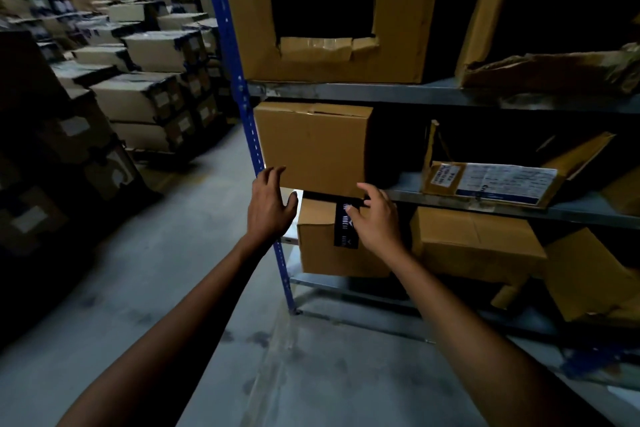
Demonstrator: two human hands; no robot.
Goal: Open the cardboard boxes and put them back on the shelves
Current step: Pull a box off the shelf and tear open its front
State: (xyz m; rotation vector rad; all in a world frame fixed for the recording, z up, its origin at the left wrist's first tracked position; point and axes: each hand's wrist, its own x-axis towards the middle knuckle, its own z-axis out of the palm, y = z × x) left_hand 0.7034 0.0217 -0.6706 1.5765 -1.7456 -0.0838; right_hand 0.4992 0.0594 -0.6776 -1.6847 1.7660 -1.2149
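Box lies lengthwise along shelf, left hand and right hand spread at its lower corners.

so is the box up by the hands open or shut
Shut: the box has its top flaps folded down flat, meeting at a seam. The left hand and right hand are at its lower corners.
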